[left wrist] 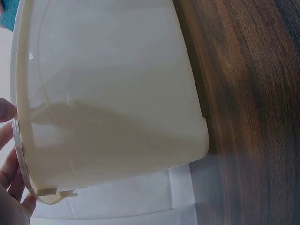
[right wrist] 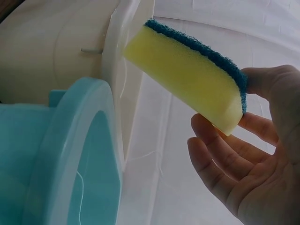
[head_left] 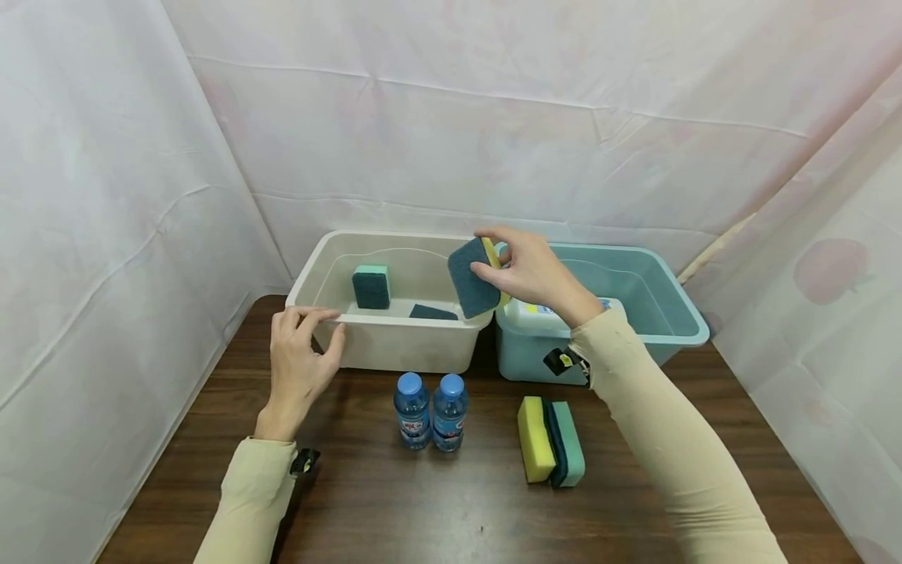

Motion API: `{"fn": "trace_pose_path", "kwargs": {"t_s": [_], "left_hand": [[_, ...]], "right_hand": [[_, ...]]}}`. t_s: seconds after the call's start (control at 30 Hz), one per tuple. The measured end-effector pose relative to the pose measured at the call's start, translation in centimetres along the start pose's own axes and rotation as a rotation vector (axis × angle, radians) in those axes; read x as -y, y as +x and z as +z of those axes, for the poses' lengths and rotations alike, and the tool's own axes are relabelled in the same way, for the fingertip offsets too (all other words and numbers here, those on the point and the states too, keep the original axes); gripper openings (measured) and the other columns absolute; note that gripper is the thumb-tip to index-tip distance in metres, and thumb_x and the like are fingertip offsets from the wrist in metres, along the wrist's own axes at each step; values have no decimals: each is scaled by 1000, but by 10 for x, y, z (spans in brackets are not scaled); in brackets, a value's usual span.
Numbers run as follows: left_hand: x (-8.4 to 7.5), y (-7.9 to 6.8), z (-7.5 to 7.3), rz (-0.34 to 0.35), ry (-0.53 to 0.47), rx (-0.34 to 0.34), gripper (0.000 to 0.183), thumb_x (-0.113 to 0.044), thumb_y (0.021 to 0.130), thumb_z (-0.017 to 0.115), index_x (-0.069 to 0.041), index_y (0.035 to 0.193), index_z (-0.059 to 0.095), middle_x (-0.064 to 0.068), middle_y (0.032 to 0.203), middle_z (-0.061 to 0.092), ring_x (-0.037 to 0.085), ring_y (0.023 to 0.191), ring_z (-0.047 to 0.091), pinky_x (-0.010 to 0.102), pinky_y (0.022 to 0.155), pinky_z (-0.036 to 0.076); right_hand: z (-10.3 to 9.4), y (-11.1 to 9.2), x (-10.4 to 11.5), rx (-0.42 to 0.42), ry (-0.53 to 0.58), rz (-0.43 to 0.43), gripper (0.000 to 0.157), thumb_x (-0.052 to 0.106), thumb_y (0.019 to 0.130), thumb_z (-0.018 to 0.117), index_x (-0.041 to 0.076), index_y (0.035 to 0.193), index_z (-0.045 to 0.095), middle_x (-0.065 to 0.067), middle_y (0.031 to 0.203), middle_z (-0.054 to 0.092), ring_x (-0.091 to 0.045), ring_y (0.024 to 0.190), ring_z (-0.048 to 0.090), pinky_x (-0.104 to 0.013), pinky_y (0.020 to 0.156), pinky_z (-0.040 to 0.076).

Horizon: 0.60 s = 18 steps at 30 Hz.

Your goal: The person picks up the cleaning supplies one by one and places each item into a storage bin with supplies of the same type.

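Note:
My right hand (head_left: 528,268) pinches a yellow sponge with a dark green scouring face (head_left: 474,278) between thumb and fingers. It is raised over the right end of the beige bin (head_left: 395,343), tilted; the right wrist view shows the yellow side of the sponge (right wrist: 187,75). My left hand (head_left: 299,364) rests its fingertips on the bin's front left rim, and the left wrist view shows the fingers (left wrist: 8,168) along that rim. Inside the bin, a green sponge with a dark face (head_left: 371,288) stands upright, and another dark sponge (head_left: 433,312) is partly hidden by the front wall.
A blue-green bin (head_left: 665,313) stands right of the beige one, holding a white package (head_left: 524,315) partly behind my right arm. In front are two small water bottles (head_left: 413,411) and, to their right, a yellow sponge (head_left: 535,440) beside a green sponge (head_left: 568,444). White curtains surround the wooden table.

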<state>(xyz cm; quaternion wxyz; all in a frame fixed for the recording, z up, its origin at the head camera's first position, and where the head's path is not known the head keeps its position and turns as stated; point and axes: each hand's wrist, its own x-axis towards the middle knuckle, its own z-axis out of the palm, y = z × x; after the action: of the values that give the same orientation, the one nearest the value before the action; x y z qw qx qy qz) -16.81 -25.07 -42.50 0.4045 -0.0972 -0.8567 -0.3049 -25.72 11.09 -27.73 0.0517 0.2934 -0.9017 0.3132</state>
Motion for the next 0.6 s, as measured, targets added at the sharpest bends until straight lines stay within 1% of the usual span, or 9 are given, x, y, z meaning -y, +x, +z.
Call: {"fn": "trace_pose_path", "kwargs": {"t_s": [0.1,0.23,0.33,0.4,0.6], "left_hand": [[0,0,0,2,0,-10,21,-21,94,74,-7,109,79,20,108,65,46,105,52,56,93,42],[-1,0,1,1,-2,-24,20,-20,93,76,-7,107,79,20,108,65,45,105,52,56,92,42],[-1,-1,2,1,-8,-40,19,-17,91,77,-6,106,79,20,107,65,45,104,52,56,91,42],[-2,0,3,3,-12,-48,18,-16,91,77,-5,105,79,20,106,65,45,103,53,57,91,42],[-5,1,4,5,-10,-39,18,-15,91,77,-5,106,79,20,107,65,45,104,53,57,92,42]], "right_hand": [[3,4,0,0,0,-4,56,36,102,70,21,154,56,-9,132,73,-20,88,74,-40,68,57],[6,8,1,9,-4,-13,56,36,103,69,20,155,56,-7,146,67,-22,93,74,-40,71,56],[8,11,3,14,7,-14,56,36,103,68,19,155,56,-8,144,68,-23,92,75,-39,69,56],[9,12,4,17,13,-14,57,36,103,68,19,155,55,-7,147,66,-23,94,75,-38,70,56],[15,15,5,25,33,2,56,34,102,69,19,155,55,-7,148,66,-20,89,76,-36,65,53]]}}
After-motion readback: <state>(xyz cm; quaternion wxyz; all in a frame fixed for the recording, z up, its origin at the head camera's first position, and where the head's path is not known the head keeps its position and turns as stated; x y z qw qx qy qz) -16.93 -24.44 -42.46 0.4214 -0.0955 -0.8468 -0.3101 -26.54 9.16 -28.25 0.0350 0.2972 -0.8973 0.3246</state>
